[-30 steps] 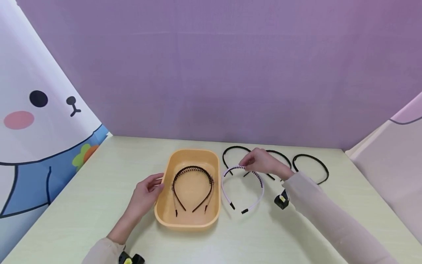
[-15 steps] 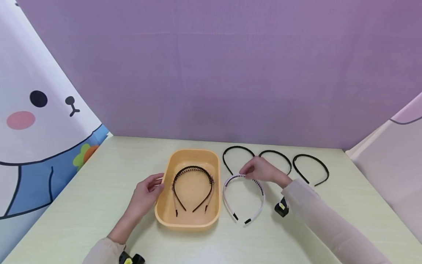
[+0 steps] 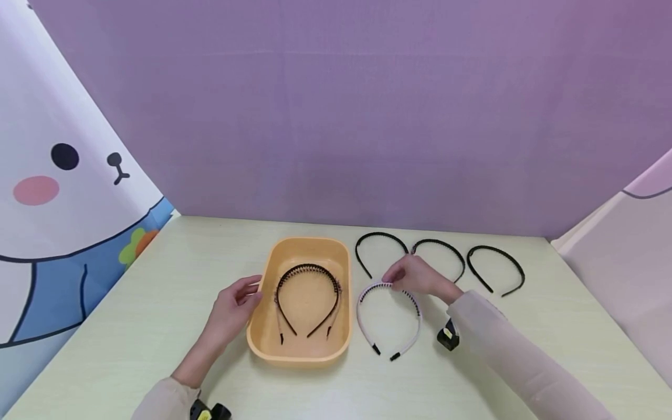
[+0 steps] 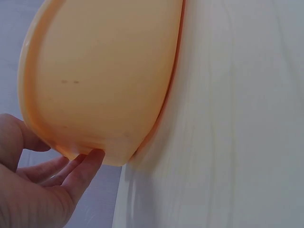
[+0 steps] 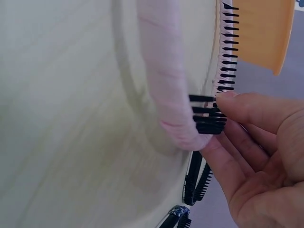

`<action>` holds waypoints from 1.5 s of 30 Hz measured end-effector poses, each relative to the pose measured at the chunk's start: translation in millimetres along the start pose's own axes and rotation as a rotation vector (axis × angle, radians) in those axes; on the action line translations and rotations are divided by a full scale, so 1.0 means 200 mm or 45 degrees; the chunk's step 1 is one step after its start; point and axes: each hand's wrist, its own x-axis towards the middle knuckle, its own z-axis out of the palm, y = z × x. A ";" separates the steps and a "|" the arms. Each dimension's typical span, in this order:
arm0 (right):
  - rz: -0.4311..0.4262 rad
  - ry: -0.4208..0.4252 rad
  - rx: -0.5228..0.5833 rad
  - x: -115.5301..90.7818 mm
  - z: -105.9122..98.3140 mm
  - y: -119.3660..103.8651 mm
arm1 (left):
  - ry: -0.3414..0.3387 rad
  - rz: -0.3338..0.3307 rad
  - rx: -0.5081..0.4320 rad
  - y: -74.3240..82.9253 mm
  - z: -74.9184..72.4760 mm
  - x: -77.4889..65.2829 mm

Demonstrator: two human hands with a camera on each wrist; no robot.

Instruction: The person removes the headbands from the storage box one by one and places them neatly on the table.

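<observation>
My right hand [image 3: 415,275] pinches a pale pink headband [image 3: 359,312] at the top of its arch, to the right of the basin. The right wrist view shows its pink wrapped band [image 5: 164,71] with black comb teeth between thumb and fingers. Black tips [image 3: 395,356] finish its ends, which point toward me. At the left side of the orange plastic basin [image 3: 254,341], my left hand [image 3: 236,303] holds the rim, thumb at the edge and fingertips against the outer wall [image 4: 104,85]. In the basin lies a black headband [image 3: 280,303], overlapping a paler one with dark tips [image 3: 328,332].
Behind my right hand, three black headbands lie in a row on the pale table: a left one [image 3: 358,248], a middle one [image 3: 451,248] partly covered by the hand, and a right one [image 3: 511,259]. A purple cloth [image 3: 336,146] hangs behind the table's far edge.
My right hand has moved slightly toward me with the pink headband, which has come down toward the table. The left hand and basin have stayed in place.
</observation>
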 end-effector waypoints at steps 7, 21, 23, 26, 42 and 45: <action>0.057 0.035 -0.011 0.00 0.00 0.01 | 0.001 -0.001 -0.001 0.00 0.00 0.00; 0.054 0.088 -0.034 0.01 0.02 0.05 | 0.001 0.001 0.010 0.01 0.00 -0.01; 0.055 0.091 -0.029 0.01 0.02 0.05 | 0.001 0.000 0.007 0.01 0.00 -0.01; 0.063 0.094 -0.022 0.01 0.02 0.05 | -0.001 -0.001 0.005 0.01 0.00 -0.01; 0.018 0.075 -0.044 0.02 0.01 0.05 | -0.006 -0.007 0.008 0.00 0.00 0.00; 0.002 0.070 -0.058 0.02 -0.01 0.04 | -0.005 -0.007 0.009 0.00 0.00 0.00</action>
